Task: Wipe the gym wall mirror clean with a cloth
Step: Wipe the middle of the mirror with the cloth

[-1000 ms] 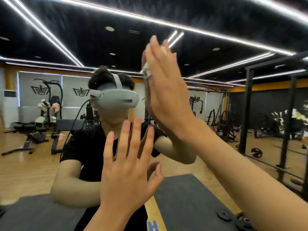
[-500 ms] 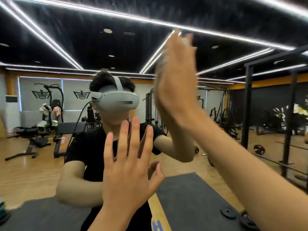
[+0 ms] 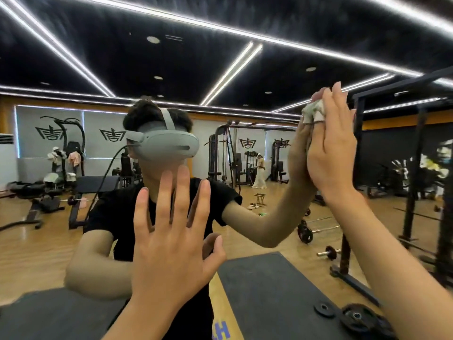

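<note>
Light strips point(image 3: 230, 69) cross black ceiling point(image 3: 171, 60) above wooden floor point(image 3: 36, 251).

Flat, upright: left hand point(image 3: 169, 244), right hand point(image 3: 331, 153).

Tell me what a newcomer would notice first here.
The right hand is high at right, pressing a bunched whitish cloth flat against the mirror and meeting its own reflection. At lower centre, the left hand lies spread on the glass with its fingers straight. A reflected grey headset sits left of centre, under bright ceiling light strips.
</note>
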{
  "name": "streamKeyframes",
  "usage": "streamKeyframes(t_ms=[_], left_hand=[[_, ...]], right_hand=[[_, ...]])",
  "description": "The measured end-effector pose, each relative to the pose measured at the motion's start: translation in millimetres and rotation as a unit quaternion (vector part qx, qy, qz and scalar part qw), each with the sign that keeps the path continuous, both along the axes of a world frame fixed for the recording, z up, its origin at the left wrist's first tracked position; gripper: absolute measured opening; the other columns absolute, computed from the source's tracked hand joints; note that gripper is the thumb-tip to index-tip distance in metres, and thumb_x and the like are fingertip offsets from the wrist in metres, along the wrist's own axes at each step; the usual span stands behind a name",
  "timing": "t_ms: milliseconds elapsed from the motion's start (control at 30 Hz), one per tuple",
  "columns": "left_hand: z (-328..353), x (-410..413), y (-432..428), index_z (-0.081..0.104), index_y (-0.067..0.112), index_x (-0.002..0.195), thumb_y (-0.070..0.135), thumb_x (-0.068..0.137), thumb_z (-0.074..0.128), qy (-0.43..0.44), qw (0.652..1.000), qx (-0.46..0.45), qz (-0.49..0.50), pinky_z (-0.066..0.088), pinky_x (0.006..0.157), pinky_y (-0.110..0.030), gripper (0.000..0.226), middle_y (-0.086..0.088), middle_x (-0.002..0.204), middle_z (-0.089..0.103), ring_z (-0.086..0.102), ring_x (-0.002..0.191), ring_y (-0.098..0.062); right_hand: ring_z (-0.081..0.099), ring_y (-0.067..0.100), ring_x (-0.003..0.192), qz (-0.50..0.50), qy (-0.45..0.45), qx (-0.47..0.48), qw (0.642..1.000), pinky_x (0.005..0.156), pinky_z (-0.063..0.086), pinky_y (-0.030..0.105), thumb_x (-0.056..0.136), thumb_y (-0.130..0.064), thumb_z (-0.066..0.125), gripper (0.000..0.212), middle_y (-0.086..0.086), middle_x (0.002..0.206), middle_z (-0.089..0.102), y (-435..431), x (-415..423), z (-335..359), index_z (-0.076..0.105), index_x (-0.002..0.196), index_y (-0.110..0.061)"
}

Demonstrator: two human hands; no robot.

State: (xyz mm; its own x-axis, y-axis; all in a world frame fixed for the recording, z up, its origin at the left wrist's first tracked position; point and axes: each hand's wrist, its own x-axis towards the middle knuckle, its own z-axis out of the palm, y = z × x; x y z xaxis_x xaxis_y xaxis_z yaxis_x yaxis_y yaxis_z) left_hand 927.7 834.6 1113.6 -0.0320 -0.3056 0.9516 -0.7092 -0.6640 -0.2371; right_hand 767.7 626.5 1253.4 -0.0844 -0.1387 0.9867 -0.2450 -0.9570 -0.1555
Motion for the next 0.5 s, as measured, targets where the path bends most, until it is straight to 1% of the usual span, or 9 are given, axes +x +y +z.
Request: streamKeyframes(t_ms=[67, 100, 133, 167, 233, 267, 333, 400, 500], left_hand=[[1, -1, -1, 0.030, 0.009, 0.166, 0.051, 0.091, 0.052, -0.001, 1.000, -0.002, 0.000, 0.014, 0.127, -0.067, 0.089, -0.024, 0.174, 0.013, 0.016, 0.161, -0.043], [1, -1, -1, 0.031, 0.009, 0.166, 0.051, 0.091, 0.052, -0.002, 1.000, -0.001, -0.002, 0.014, 0.127, -0.067, 0.088, -0.024, 0.174, 0.014, 0.016, 0.161, -0.043], [1, -1, 0, 0.031, 0.008, 0.165, 0.051, 0.092, 0.051, -0.002, 1.000, -0.002, -0.005, 0.014, 0.127, -0.066, 0.087, -0.024, 0.174, 0.014, 0.016, 0.161, -0.043], [1, 0, 0, 0.032, 0.008, 0.165, 0.051, 0.092, 0.051, -0.004, 1.000, -0.004, -0.008, 0.015, 0.127, -0.066, 0.087, -0.024, 0.174, 0.015, 0.016, 0.161, -0.042], [0, 1, 1, 0.033, 0.008, 0.164, 0.052, 0.092, 0.051, -0.006, 1.000, -0.005, -0.013, 0.015, 0.127, -0.066, 0.086, -0.024, 0.174, 0.015, 0.015, 0.161, -0.041], [0, 1, 2, 0.033, 0.008, 0.164, 0.052, 0.093, 0.051, -0.006, 1.000, -0.005, -0.015, 0.015, 0.128, -0.065, 0.086, -0.024, 0.174, 0.015, 0.015, 0.161, -0.041], [0, 1, 2, 0.033, 0.008, 0.165, 0.051, 0.093, 0.050, -0.007, 1.000, -0.006, -0.012, 0.013, 0.128, -0.064, 0.086, -0.024, 0.174, 0.015, 0.014, 0.161, -0.042], [0, 1, 1, 0.032, 0.008, 0.165, 0.051, 0.092, 0.051, -0.007, 1.000, -0.005, -0.006, 0.011, 0.128, -0.064, 0.086, -0.024, 0.174, 0.015, 0.015, 0.161, -0.043], [-1, 0, 0, 0.030, 0.008, 0.165, 0.051, 0.093, 0.050, -0.007, 1.000, -0.006, 0.004, 0.011, 0.128, -0.065, 0.087, -0.024, 0.174, 0.013, 0.014, 0.161, -0.044]], right_hand=[[0.031, 0.025, 0.154, 0.043, -0.047, 0.022, 0.998, 0.127, 0.027, 0.044, 0.108, -0.017, 0.038, 0.049, 0.011, 0.162, 0.039, 31, 24, -5, 0.039, 0.156, -0.005], [0.038, 0.029, 0.149, 0.061, -0.039, -0.002, 0.997, 0.123, 0.034, 0.046, 0.107, -0.015, 0.040, 0.048, 0.013, 0.156, 0.045, 52, 39, -9, 0.042, 0.153, -0.002], [0.040, 0.031, 0.147, 0.074, -0.011, -0.040, 0.996, 0.121, 0.036, 0.048, 0.106, -0.011, 0.043, 0.047, 0.015, 0.153, 0.048, 73, 54, -16, 0.043, 0.152, 0.001], [0.035, 0.034, 0.150, 0.083, 0.031, -0.078, 0.993, 0.122, 0.034, 0.050, 0.105, -0.006, 0.046, 0.048, 0.016, 0.155, 0.046, 91, 67, -25, 0.043, 0.152, 0.002], [0.022, 0.036, 0.157, 0.085, 0.122, -0.145, 0.978, 0.130, 0.018, 0.048, 0.102, -0.002, 0.053, 0.054, 0.015, 0.163, 0.038, 108, 76, -38, 0.041, 0.155, 0.001], [0.018, 0.035, 0.158, 0.074, 0.164, -0.181, 0.967, 0.131, 0.012, 0.045, 0.101, -0.002, 0.054, 0.057, 0.014, 0.165, 0.035, 104, 70, -40, 0.039, 0.156, -0.001], [0.017, 0.032, 0.158, 0.023, 0.218, -0.240, 0.946, 0.131, 0.008, 0.044, 0.101, -0.005, 0.057, 0.060, 0.012, 0.167, 0.032, 74, 48, -40, 0.037, 0.158, -0.004], [0.019, 0.030, 0.158, -0.015, 0.214, -0.228, 0.950, 0.130, 0.008, 0.048, 0.102, -0.008, 0.055, 0.057, 0.012, 0.166, 0.033, 34, 19, -43, 0.038, 0.157, -0.005], [0.017, 0.029, 0.159, -0.023, 0.148, -0.117, 0.982, 0.131, 0.002, 0.043, 0.104, -0.008, 0.044, 0.054, 0.011, 0.166, 0.031, -10, -16, -56, 0.037, 0.158, -0.005]])
